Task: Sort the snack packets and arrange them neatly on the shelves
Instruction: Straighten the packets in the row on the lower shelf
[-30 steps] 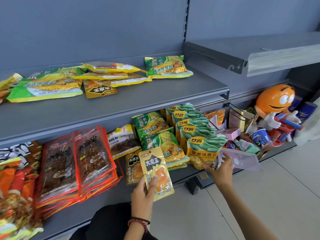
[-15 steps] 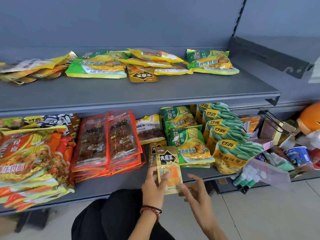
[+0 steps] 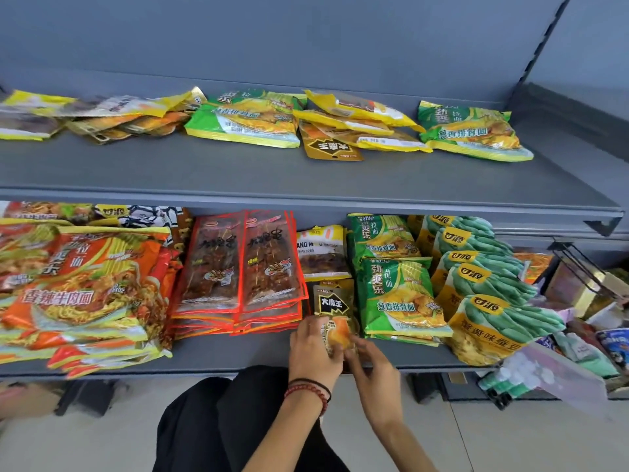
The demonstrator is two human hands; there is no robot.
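A small gold and black snack packet (image 3: 335, 310) lies on the lower shelf (image 3: 238, 352), on top of another like it, between the red packets (image 3: 241, 267) and the green noodle packets (image 3: 398, 294). My left hand (image 3: 315, 349) grips its lower left edge. My right hand (image 3: 371, 369) pinches its lower right corner. A matching gold packet (image 3: 328, 146) lies upside down on the upper shelf (image 3: 238, 175).
Orange noodle packets (image 3: 85, 287) fill the lower shelf's left side. Green and yellow bean packets (image 3: 486, 294) stand in a row at the right. The upper shelf carries yellow and green packets (image 3: 245, 120) along its back. A cluttered shelf (image 3: 585, 301) adjoins on the right.
The view has swung left. My left hand has carried the gold packet forward onto the lower shelf, and my right hand has come in from the right to take its corner.
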